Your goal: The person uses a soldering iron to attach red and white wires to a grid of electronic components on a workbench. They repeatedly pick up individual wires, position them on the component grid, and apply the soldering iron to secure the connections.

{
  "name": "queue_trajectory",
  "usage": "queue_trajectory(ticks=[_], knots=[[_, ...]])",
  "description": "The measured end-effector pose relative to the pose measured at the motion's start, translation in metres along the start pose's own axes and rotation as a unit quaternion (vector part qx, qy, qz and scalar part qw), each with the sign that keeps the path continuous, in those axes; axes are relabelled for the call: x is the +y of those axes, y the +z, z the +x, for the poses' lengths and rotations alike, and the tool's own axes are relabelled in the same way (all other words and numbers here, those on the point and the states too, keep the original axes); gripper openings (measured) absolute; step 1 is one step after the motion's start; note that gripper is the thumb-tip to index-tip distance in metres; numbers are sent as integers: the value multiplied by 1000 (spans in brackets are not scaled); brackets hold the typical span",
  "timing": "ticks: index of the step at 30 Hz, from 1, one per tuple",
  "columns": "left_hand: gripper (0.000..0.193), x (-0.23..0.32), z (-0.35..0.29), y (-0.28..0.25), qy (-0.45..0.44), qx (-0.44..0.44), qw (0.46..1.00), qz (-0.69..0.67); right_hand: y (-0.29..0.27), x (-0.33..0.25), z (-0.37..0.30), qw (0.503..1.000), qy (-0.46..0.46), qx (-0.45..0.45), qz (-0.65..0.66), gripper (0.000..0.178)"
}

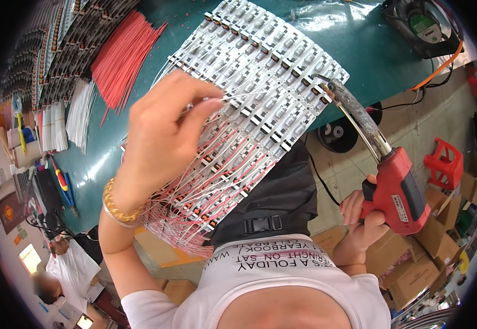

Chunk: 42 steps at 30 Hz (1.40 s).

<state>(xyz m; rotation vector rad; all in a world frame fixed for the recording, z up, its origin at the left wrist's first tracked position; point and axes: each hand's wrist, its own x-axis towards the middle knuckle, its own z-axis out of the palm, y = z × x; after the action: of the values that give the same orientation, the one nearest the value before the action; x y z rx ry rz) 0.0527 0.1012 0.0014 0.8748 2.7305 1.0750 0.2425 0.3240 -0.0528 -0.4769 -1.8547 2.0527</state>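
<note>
While left fingers (204, 109) pinch a white wire (245, 95) over the circuit-board panel (274, 101), right fingers (351, 206) grip a red soldering gun (396, 189), tip (323, 83) over the panel's right side

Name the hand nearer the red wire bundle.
Left. The left hand is just below and right of the red wire bundle; the right hand, much farther right, holds the soldering gun.

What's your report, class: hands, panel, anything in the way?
Left hand pinching white wire. Right hand gripping red soldering gun. Circuit panel partly hidden behind left hand.
</note>
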Motion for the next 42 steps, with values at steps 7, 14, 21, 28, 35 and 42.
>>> queue_trajectory(ticks=[7, 14, 21, 28, 35, 42], knots=[[5, -11, -16, -58, -75, 145, 982, -91, -5, 0, -4, 1000, -3, -10, 17, 77], [3, 15, 8, 6, 41, 51, 997, -35, -4, -4, -6, 998, -52, -30, -28, 78], [12, 11, 23, 54, 110, 34, 992, 52, -2, -4, -7, 999, -23, 3, -32, 80], [15, 8, 27, 62, 78, 19, 996, 46, 1, -4, -8, 999, 17, -6, -51, 78], [14, 8, 28, 63, 75, 19, 996, 49, 0, -6, -6, 997, 41, -20, -58, 72], [13, 8, 28, 65, 87, 33, 994, 53, 3, -8, -3, 999, 0, -8, -34, 75]])
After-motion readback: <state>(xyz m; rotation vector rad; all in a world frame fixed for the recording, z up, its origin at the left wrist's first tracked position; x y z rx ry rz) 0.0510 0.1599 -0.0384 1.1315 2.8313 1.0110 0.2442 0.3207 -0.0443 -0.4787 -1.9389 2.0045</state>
